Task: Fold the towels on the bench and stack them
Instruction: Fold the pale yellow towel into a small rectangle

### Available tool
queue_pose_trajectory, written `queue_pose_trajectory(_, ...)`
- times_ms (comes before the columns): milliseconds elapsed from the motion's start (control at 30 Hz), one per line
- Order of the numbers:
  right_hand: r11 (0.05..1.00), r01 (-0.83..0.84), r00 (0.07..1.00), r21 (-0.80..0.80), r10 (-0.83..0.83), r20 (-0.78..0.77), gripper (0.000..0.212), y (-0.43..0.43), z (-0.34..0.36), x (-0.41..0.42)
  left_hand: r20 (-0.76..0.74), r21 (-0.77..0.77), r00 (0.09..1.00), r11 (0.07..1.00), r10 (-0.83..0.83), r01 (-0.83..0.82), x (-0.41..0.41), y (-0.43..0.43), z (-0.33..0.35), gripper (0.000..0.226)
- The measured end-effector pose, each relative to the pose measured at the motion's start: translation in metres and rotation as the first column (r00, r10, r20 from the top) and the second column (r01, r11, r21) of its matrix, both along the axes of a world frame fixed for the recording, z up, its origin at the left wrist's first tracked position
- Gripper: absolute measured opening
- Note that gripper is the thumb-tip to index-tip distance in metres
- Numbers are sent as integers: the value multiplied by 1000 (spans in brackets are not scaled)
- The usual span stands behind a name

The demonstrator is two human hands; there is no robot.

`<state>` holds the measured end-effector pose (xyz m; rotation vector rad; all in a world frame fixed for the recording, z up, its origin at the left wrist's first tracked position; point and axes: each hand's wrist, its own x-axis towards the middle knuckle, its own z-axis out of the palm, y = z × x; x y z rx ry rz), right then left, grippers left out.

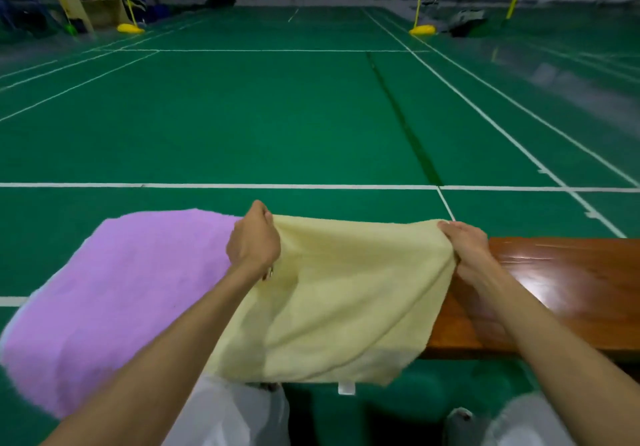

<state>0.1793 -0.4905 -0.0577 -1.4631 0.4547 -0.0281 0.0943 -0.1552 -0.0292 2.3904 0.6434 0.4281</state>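
Here your left hand (254, 237) gripped the far left corner of the yellow towel (332, 303), fingers curled around the cloth, and your right hand (465, 243) pinched the far right corner. The towel was stretched between both hands and hung down toward you over the near edge of the wooden bench (561, 293). A purple towel (117, 293) lay spread just left of it, under your left forearm.

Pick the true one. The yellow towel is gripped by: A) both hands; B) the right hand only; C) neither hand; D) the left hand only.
A: the left hand and the right hand each grip a far corner of the yellow towel.
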Motion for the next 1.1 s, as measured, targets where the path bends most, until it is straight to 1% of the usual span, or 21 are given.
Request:
queue_pose_trajectory(33,1000,11,1000,26,-11,3,12,-16,-4,1,34,-25,999,1000,-17,18,7,-15,-5,22)
queue_pose_trajectory(67,999,17,1000,49,-17,-2,10,-30,-10,0,76,-81,996,995,-51,58,14,-26,-12,21)
queue_pose_trajectory(100,998,12,1000,64,-12,-3,8,-42,-18,-2,114,-170,990,980,-88,107,17,-34,-19,21)
queue_pose_trajectory(167,995,-87,996,40,87,11,5,-60,-29,-13,158,-355,978,916,-138,187,19,-40,-35,18)
queue_pose_trajectory(233,976,-212,977,-42,212,2,6,-70,-31,-22,169,-462,975,862,-147,210,17,-38,-42,12)
queue_pose_trajectory(300,961,-270,963,-60,271,6,23,-76,-25,-29,134,-552,968,796,-211,250,16,-35,-38,10)
queue_pose_trajectory(333,958,-279,959,-68,281,24,32,-78,-22,-31,114,-594,958,755,-264,278,16,-33,-35,12)
queue_pose_trajectory(367,960,-265,962,-90,269,39,35,-80,-17,-34,86,-617,946,729,-312,296,17,-30,-33,15)
queue_pose_trajectory(433,960,-260,959,-99,269,88,28,-82,-11,-35,37,-638,928,706,-371,308,17,-25,-29,18)
queue_pose_trajectory(500,952,-296,946,-73,303,119,30,-85,-5,-36,5,-677,905,665,-426,316,15,-22,-28,16)
queue_pose_trajectory(533,943,-327,936,-67,333,114,30,-87,-1,-37,-11,-704,888,634,-460,319,13,-20,-28,17)
queue_pose_trajectory(600,908,-415,904,-62,419,84,36,-90,7,-40,-35,-734,847,589,-530,338,8,-16,-24,29)
queue_pose_trajectory(633,888,-451,888,-94,456,49,40,-92,8,-42,-41,-728,834,588,-550,352,6,-13,-23,35)
queue_pose_trajectory(667,870,-471,878,-149,478,19,39,-94,7,-45,-49,-704,829,608,-557,366,4,-10,-24,39)
queue_pose_trajectory(700,857,-472,876,-209,482,-1,35,-95,7,-49,-60,-663,834,647,-548,377,1,-8,-25,41)
queue_pose_trajectory(767,825,-419,891,-380,454,3,27,-98,5,-54,-82,-533,861,752,-502,388,-5,-5,-30,40)
queue_pose_trajectory(800,812,-384,900,-440,435,17,25,-99,3,-56,-93,-455,874,801,-477,389,-6,-4,-34,38)
queue_pose_trajectory(867,814,-326,918,-481,394,44,24,-101,-2,-59,-120,-297,888,870,-443,394,-9,-4,-43,37)
queue_pose_trajectory(967,799,-263,926,-540,366,91,26,-100,-6,-61,-90,-149,906,905,-413,398,-15,-13,-53,37)
queue_pose_trajectory(1033,776,-241,923,-582,369,110,25,-100,-9,-61,-52,-107,918,916,-393,387,-17,-15,-53,34)
queue_pose_trajectory(1100,744,-238,924,-624,371,90,21,-100,-8,-61,-4,-70,939,937,-343,342,-18,-10,-48,28)
